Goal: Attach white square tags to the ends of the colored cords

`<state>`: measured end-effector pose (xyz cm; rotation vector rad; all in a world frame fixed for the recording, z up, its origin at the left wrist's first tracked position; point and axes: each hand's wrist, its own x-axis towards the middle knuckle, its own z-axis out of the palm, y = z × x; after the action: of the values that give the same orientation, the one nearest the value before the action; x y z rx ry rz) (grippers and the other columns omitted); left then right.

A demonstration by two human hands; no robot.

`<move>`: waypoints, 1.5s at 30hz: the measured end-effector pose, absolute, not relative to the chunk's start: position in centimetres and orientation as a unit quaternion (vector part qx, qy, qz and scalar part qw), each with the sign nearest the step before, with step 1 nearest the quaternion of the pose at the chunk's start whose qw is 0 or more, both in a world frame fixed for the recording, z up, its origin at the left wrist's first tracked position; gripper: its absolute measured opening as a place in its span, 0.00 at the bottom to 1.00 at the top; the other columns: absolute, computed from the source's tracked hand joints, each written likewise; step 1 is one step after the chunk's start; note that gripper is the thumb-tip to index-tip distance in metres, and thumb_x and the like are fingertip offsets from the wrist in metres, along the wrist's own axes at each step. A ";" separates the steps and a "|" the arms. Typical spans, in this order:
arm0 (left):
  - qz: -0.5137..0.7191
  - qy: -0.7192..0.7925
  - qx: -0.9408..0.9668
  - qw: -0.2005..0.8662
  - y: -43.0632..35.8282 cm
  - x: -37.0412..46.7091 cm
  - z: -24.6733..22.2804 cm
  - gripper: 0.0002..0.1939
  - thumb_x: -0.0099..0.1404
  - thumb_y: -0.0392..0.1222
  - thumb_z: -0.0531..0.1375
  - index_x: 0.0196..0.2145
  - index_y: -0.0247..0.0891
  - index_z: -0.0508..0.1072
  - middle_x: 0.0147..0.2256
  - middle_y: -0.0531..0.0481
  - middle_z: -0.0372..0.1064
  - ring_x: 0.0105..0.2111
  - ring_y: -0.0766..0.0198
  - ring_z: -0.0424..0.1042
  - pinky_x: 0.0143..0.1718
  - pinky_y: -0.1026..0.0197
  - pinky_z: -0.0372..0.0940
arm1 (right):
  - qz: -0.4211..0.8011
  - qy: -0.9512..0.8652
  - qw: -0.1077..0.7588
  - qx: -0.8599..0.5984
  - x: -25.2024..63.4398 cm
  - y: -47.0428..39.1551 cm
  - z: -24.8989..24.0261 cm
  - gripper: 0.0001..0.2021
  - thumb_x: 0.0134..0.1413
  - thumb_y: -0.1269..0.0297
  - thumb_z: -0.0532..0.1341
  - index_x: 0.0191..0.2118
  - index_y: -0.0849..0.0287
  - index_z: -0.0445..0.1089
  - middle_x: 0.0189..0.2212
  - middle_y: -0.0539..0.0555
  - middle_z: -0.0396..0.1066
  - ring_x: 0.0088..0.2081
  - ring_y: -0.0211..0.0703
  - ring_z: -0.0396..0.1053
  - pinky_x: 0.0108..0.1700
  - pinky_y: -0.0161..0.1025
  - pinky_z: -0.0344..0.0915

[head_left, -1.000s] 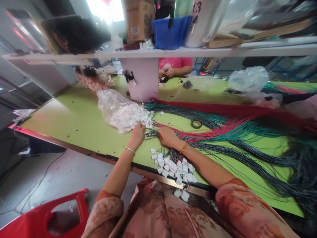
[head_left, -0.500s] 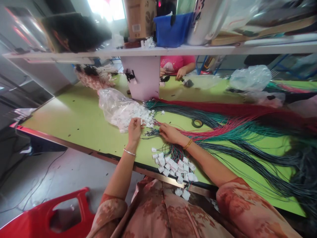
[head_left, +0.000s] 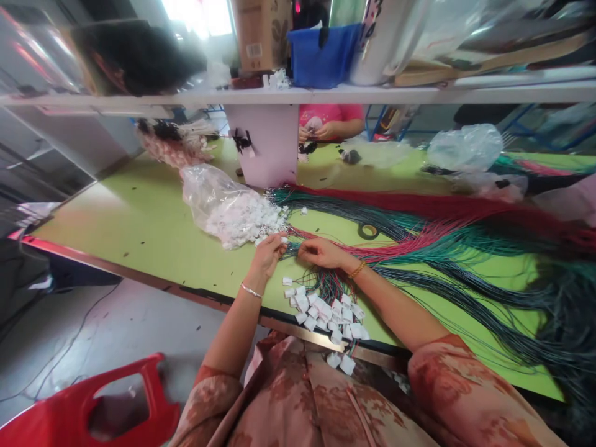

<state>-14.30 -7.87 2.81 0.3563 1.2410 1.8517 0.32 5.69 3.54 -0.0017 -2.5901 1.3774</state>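
Observation:
My left hand (head_left: 269, 256) is closed with a small white connector (head_left: 284, 240) at its fingertips, just in front of the heap of white connectors (head_left: 237, 217) spilling from a clear bag (head_left: 202, 183). A short gap to the right, my right hand (head_left: 321, 253) is closed at the wire ends; what its fingers pinch is too small to make out. Red wires (head_left: 400, 249) and green wires (head_left: 470, 242) run off to the right beyond it. Below my hands, wires with white connectors attached (head_left: 326, 310) lie at the table's front edge, a few hanging over.
A roll of tape (head_left: 368, 231) lies among the wires. Across the green table (head_left: 162, 248), a person in pink (head_left: 333, 118) handles small parts. A shelf (head_left: 186, 99) with a blue bin (head_left: 323, 56) spans above. A red stool (head_left: 130, 397) stands at the lower left.
My left hand has moved right and slightly nearer me, toward my right hand, which stays nearly in place. The other person's hands have come together.

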 end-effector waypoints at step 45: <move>0.691 0.594 0.244 0.331 -7.0 -12.1 1.0 0.14 0.52 0.46 0.67 0.33 0.33 0.77 0.21 0.54 0.66 0.19 0.73 0.59 0.21 0.68 0.53 | 0.399 -0.885 0.196 -0.139 -1.5 4.5 1.2 0.14 0.58 0.60 0.54 0.25 0.61 0.66 0.20 0.48 0.64 0.23 0.34 0.56 0.28 0.33 0.51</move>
<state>-12.06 -7.00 1.03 0.6384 1.5527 1.8070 -1.48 4.47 1.21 -0.3907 -2.4785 1.1178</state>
